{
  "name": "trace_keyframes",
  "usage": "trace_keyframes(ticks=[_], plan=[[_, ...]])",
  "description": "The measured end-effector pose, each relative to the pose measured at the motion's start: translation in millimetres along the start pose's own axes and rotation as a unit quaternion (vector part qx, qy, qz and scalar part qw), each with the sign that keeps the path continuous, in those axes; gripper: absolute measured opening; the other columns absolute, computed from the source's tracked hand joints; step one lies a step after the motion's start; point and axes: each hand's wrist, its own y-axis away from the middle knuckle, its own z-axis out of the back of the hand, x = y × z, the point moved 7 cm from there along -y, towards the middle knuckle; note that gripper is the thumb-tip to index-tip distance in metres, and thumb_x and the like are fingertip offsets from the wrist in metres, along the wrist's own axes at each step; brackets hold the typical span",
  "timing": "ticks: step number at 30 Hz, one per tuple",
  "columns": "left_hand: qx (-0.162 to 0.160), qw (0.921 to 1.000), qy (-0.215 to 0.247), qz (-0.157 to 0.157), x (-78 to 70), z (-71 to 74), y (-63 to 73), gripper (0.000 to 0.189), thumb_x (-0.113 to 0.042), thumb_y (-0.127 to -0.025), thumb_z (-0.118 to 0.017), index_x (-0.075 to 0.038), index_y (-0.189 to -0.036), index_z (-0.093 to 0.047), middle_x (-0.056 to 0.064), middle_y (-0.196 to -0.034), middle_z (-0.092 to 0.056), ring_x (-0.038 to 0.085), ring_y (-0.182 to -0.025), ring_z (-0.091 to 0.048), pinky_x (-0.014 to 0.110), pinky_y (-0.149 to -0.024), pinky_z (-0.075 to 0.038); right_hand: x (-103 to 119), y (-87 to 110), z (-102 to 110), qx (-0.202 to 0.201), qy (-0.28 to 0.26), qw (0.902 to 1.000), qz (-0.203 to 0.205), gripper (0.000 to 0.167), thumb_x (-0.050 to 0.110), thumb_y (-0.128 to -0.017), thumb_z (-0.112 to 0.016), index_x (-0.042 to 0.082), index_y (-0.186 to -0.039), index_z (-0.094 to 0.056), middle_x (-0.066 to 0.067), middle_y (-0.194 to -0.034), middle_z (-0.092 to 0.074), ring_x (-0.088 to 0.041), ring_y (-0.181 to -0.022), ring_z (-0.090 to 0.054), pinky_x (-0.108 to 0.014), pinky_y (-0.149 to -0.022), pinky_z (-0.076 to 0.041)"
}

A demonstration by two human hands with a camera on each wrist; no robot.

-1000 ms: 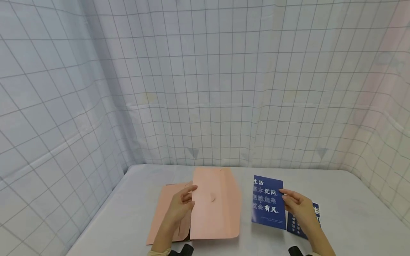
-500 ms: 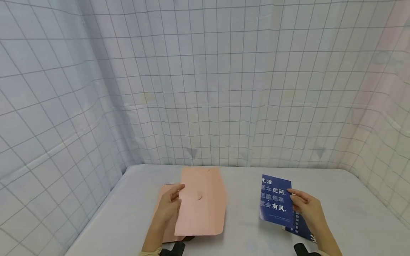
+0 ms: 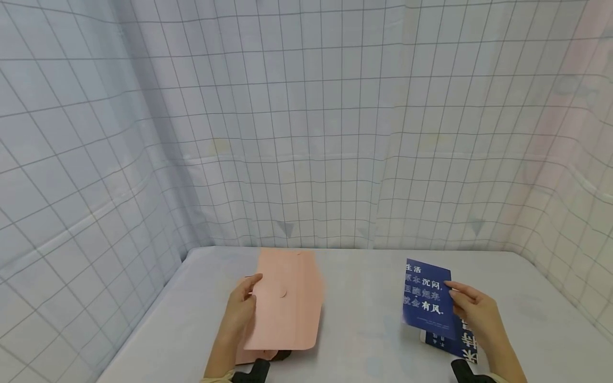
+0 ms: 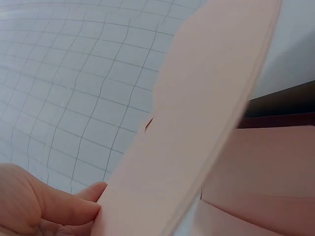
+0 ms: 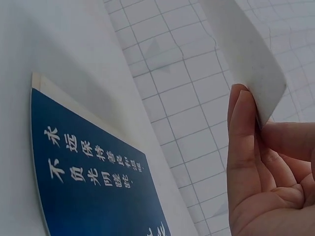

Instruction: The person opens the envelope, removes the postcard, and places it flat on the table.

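My left hand (image 3: 238, 313) pinches a peach-coloured paper envelope (image 3: 283, 314) by its left edge and holds it raised, its pointed flap to the right. Below it lies another peach envelope (image 4: 266, 162), mostly covered in the head view. Over on the right, my right hand (image 3: 482, 318) holds a blue card (image 3: 426, 298) with white Chinese writing, thumb and fingers pinching its right edge. The right wrist view shows this card's plain white back (image 5: 251, 64). Beneath, on the table, rests a second blue card (image 5: 88, 167) with white writing, apparently on a stack.
A dark object (image 3: 281, 355) shows beside the lower envelope, looking brown-black in the left wrist view. The white table (image 3: 364, 319) is bordered behind and at the sides by a white checked curtain (image 3: 335, 159). Black straps (image 3: 252, 371) sit at both wrists.
My left hand has moved left with the envelope, now covering more of the envelope beneath. My right hand has carried the blue card to the right, over the card on the table.
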Motion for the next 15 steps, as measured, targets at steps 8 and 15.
trace_keyframes(ticks=[8, 15], plan=[[-0.022, 0.9994, 0.018, 0.018, 5.6, 19.7, -2.1, 0.052, 0.007, -0.091, -0.028, 0.000, -0.143, -0.035, 0.025, -0.152, -0.023, 0.043, -0.141, -0.017, 0.057, -0.113, -0.019, -4.9, -1.3, 11.1, 0.014, -0.033, 0.9994, -0.003, 0.026, 0.025, -0.096, -0.051, 0.022, -0.121, -0.059, 0.030, -0.084, -0.059, 0.006, -0.081, -0.063, -0.015, -0.074, -0.053], [-0.040, 0.9984, 0.032, 0.023, 10.5, 31.5, -2.2, 0.053, 0.008, -0.090, -0.025, 0.005, -0.142, -0.033, 0.026, -0.152, -0.022, 0.041, -0.143, -0.014, 0.055, -0.114, -0.018, -7.2, 0.3, 21.0, 0.007, -0.053, 0.9985, -0.006, 0.015, 0.025, -0.095, -0.053, 0.036, -0.101, -0.062, 0.030, -0.082, -0.060, 0.006, -0.078, -0.061, -0.012, -0.072, -0.051]])
